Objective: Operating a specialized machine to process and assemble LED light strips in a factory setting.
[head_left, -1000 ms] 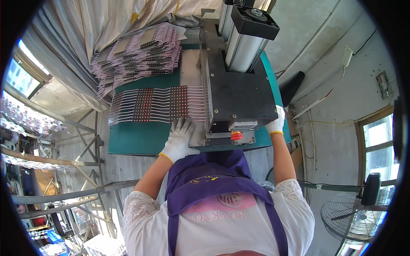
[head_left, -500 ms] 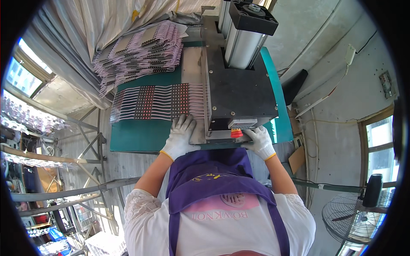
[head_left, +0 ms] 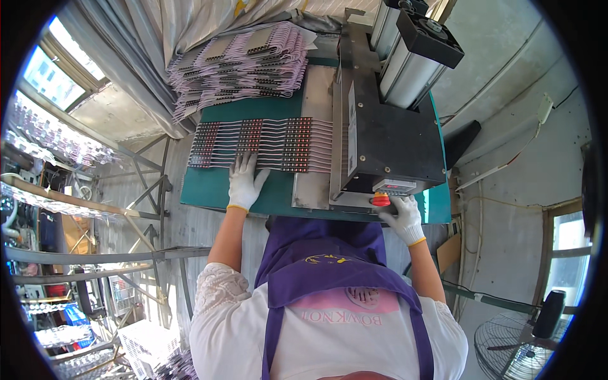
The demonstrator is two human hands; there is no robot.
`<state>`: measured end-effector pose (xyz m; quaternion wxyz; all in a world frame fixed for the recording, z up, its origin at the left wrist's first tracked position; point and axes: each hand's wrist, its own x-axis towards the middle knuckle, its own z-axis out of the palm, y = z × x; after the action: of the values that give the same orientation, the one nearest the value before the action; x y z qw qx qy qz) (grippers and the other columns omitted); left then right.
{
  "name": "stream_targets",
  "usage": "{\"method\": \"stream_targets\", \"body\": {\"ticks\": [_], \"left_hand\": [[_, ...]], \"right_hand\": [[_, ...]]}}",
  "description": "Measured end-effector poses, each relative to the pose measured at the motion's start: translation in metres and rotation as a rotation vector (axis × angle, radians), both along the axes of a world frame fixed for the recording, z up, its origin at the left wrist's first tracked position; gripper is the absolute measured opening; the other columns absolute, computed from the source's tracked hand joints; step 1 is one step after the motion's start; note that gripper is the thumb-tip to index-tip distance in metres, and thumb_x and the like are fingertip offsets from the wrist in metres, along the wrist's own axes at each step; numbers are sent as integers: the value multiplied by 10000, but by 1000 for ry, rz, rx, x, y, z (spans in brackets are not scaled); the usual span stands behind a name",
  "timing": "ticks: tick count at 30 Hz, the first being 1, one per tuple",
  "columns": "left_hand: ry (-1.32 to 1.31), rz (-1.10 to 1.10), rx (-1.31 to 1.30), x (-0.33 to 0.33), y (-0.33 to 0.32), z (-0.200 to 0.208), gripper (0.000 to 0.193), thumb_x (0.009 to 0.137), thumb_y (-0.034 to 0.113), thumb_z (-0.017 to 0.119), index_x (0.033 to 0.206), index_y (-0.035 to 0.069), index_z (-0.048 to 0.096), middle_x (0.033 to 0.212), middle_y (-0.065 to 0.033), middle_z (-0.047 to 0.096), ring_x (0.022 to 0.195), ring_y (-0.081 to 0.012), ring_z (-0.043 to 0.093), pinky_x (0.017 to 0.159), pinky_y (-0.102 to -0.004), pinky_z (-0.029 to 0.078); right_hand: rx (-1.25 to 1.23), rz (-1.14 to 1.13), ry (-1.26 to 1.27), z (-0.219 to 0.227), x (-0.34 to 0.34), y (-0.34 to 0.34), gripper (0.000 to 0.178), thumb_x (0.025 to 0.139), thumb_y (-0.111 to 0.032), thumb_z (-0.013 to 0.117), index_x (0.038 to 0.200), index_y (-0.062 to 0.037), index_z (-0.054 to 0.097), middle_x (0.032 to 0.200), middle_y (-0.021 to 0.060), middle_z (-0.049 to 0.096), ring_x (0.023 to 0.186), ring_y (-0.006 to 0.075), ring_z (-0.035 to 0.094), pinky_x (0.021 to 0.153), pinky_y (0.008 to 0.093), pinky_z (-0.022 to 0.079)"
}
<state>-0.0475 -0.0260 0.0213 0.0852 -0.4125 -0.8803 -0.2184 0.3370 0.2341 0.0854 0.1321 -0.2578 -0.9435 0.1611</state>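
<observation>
A flat array of LED modules (head_left: 249,136), dark blocks joined by rows of pale pink wires, lies across the green tabletop and runs under the right-hand machine. My left hand (head_left: 246,182), in a white glove, reaches the near edge of the array; its fingertips lie flat over the middle block and the thumb is spread. A black press machine (head_left: 396,136) with silver cylinders stands to the right. Beside the red knob (head_left: 380,199) on its front is my gloved right hand (head_left: 404,218), thumb and fingers apart, fingertips close to the machine's lower front corner.
A tall stack of folded LED module sheets (head_left: 244,66) sits at the back left of the green table (head_left: 272,190). A metal plate (head_left: 310,193) borders the machine. Metal racks (head_left: 145,218) stand to the left, a fan (head_left: 519,348) to the lower right.
My left hand has moved left along the array, away from the machine. The array has shifted slightly out from the machine. My right hand stays near the red knob; the view has swung.
</observation>
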Motion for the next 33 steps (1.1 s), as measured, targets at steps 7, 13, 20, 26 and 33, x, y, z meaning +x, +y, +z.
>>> {"method": "stream_targets", "body": {"ticks": [7,13,20,26,33], "left_hand": [[-377,810,735,-36,-10,10,688,912,339,629,1471,21,385,1493,-244,414,1360,-398,422,1111,-443,359],[-1387,577,1884,-104,-35,12,271,1007,239,457,1158,86,622,1135,-50,677,1009,-197,645,875,-340,535],[-1529,211,1549,-123,-73,-8,185,998,169,499,1116,77,609,1042,-16,673,901,-142,640,717,-261,538],[-1246,29,1327,-97,-39,48,406,948,22,543,1352,34,500,1243,-86,606,1114,-252,597,951,-437,491],[-917,141,929,-85,-34,58,376,928,104,656,1288,26,581,1138,-5,638,938,-103,583,800,-272,474]], "right_hand": [[137,-268,9,-11,-19,51,328,857,-108,642,1175,-28,616,1187,146,653,1154,329,573,1002,418,449],[125,-214,163,-75,-19,105,371,1007,-181,427,1336,-45,533,1313,93,628,1214,253,578,1051,360,438],[383,-184,-123,-33,-29,81,395,1011,-210,418,1348,-33,521,1333,114,609,1174,233,597,962,351,501],[-152,-217,334,-136,7,162,461,1027,-351,342,1376,-105,516,1366,67,592,1274,297,516,1133,393,332],[203,-285,-159,-41,-50,131,341,937,-322,517,1175,-118,651,1108,112,673,1102,298,584,982,439,449]]}}
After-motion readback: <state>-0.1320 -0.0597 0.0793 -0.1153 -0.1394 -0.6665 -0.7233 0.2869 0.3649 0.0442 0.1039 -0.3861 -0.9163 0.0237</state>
